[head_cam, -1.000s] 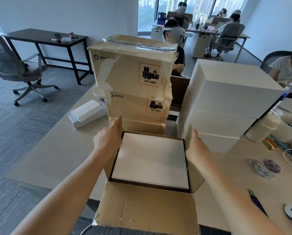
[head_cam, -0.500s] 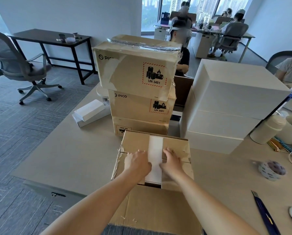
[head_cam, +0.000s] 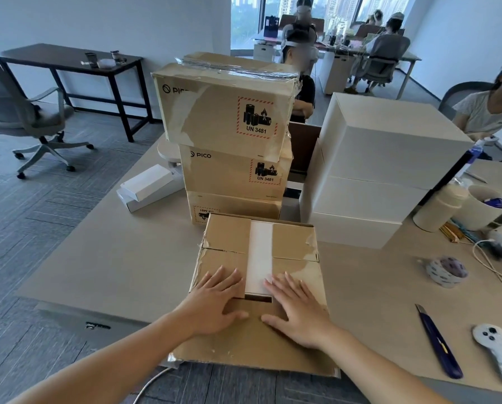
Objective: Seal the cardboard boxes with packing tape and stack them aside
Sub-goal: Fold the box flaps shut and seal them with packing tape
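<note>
Two hands press flat on the cardboard box (head_cam: 258, 275) at the near edge of the desk (head_cam: 104, 258): the left hand (head_cam: 214, 301) and the right hand (head_cam: 297, 309) lie palm down with fingers spread wide, gripping nothing, either side of the gap between the side flaps where a white inner box (head_cam: 259, 258) shows. Behind it, three brown boxes (head_cam: 229, 135) stand stacked. The tape roll (head_cam: 446, 271) lies well apart on the right, with a utility knife (head_cam: 437, 341) nearer.
</note>
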The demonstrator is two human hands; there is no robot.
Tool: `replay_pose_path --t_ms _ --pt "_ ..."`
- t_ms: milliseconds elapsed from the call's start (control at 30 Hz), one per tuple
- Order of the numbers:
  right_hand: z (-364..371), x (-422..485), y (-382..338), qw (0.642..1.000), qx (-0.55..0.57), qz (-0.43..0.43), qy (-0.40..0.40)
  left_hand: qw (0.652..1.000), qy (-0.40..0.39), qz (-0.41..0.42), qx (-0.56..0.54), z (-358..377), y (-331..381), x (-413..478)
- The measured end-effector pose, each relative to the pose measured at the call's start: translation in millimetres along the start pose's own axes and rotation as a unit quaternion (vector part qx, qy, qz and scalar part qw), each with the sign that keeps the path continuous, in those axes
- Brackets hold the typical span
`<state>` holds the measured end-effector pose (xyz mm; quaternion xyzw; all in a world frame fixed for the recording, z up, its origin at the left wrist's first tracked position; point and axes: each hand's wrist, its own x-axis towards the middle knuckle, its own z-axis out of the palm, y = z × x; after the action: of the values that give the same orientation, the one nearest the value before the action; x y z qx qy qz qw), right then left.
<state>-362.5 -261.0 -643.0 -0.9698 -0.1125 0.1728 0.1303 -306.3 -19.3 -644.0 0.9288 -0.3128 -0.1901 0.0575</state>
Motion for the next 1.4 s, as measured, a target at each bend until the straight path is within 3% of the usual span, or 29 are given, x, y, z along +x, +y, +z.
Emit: replay_pose_path --t_ms 233,600,833,1033,1167,1400 --pt "18.1 -49.6 -22.4 0.998 -0.067 -0.013 0.002 0.997 -0.005 0.057 0.051 21.2 6.1 -41.1" --pt "13.3 -52.9 -30.8 0.996 -0.085 0.013 -0.016 0.995 -0.037 0.069 0.061 16.4 10.8 -51.2" --pt "-34.5 -44.5 -33.5 0.993 0.016 0.016 -0.116 0.991 -0.072 0.111 0.000 -30.1 12.3 -52.0" --pt "-83.2 -27.1 -25.7 0.963 0.168 0.033 -0.209 0.981 -0.090 0.116 -0.128 -77.1 5.5 -39.0" --pt "-109.8 -12.1 -15.3 0.969 0.219 0.021 -0.110 0.981 -0.027 0.096 -0.169 -103.8 1.1 -17.0" --pt "-100.3 29.9 -0.8 0.989 0.091 0.048 0.108 0.980 0.139 -0.026 -0.143 -100.8 -9.4 36.7"
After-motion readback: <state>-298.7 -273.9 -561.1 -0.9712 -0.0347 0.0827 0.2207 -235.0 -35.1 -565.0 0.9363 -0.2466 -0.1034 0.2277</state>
